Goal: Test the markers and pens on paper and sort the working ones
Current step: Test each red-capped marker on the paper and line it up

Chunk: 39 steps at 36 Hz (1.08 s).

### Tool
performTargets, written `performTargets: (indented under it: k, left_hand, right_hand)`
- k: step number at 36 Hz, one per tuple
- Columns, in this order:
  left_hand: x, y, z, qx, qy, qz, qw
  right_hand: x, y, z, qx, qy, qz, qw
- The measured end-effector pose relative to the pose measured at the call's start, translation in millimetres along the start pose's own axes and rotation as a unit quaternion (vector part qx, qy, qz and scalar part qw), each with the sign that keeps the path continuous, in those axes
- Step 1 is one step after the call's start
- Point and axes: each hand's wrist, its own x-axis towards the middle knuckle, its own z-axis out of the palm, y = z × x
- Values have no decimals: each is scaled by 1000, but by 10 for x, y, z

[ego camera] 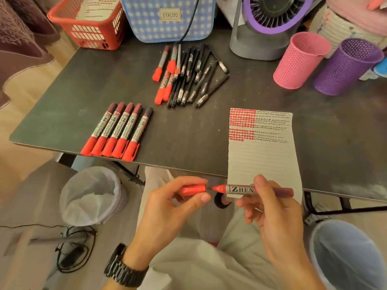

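Pinching the red cap just off the surface's front edge, L hand leaves the tip bare; R hand grips the marker by the paper, apparently ready for a test stroke.

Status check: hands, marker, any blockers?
Left hand pinches the cap, clear of the marker. Right hand holds the marker, uncapped. Paper overhangs the table edge; nothing on its blank lines.

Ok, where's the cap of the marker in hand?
The red cap is low in the head view, pinched by the left hand, just left of the marker tip, below the table edge.
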Motion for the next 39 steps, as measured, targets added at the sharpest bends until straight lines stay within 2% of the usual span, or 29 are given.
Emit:
performTargets:
  k: [7, 14, 19, 23, 26, 31, 35, 39]
  left_hand:
    - [34, 24, 48, 5, -18, 0, 1000]
    - [43, 33, 105, 16, -36, 51, 998]
    - [59, 44, 71, 44, -42, 70, 996]
    - [79, 76, 30, 78, -40, 74, 993]
    - [95, 117, -26, 86, -61, 60, 993]
    - [135, 230, -89, 97, -122, 44, 987]
    - [210, 321, -119, 100, -171, 27, 980]
    - [295, 374, -176, 118, -176, 28, 977]
  right_hand:
    - [-16, 22, 20, -5, -18, 9, 1000]
    - [-51, 70, 58, -4, -32, 24, 999]
    - [-16, 49, -48, -9, -77, 36, 996]
    - [42, -3, -192, -19, -80, 11, 997]
    - [43, -72, -290, -81, -119, -25, 989]
    - [30, -135, -336, -232, -218, -37, 947]
    - [8, -74, -223, -259, -243, -53, 933]
    - [1, 33, -102, -204, -205, -53, 956]
